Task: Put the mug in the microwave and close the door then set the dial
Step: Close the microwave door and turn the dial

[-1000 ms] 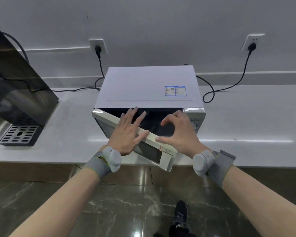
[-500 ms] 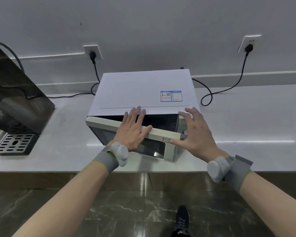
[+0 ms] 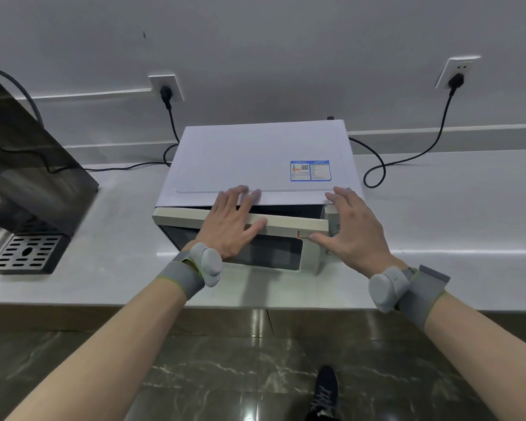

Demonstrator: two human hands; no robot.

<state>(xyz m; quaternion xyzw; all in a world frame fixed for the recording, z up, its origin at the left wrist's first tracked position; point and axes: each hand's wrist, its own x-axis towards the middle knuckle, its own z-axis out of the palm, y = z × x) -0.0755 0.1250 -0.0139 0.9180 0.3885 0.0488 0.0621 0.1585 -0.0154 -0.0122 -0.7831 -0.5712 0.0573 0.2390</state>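
A white microwave point(image 3: 255, 159) stands on the grey counter, seen from above. Its cream-framed door point(image 3: 286, 226) with a dark window is nearly shut, a narrow dark gap showing along its top edge. My left hand point(image 3: 231, 223) lies flat on the door's top, fingers spread, holding nothing. My right hand point(image 3: 349, 229) hovers open over the door's right end and the control panel, thumb near the door's corner. The dials are hidden under it. The mug is not visible.
A dark drinks machine point(image 3: 28, 165) with a drip tray point(image 3: 25, 253) sits on the counter point(image 3: 453, 232) at the left. Two wall sockets with black cables point(image 3: 407, 156) are behind the microwave. The counter's front edge runs just below my wrists.
The door has swung from wide open to almost shut under my left hand. My right hand has moved from the door's free edge up over the control panel.
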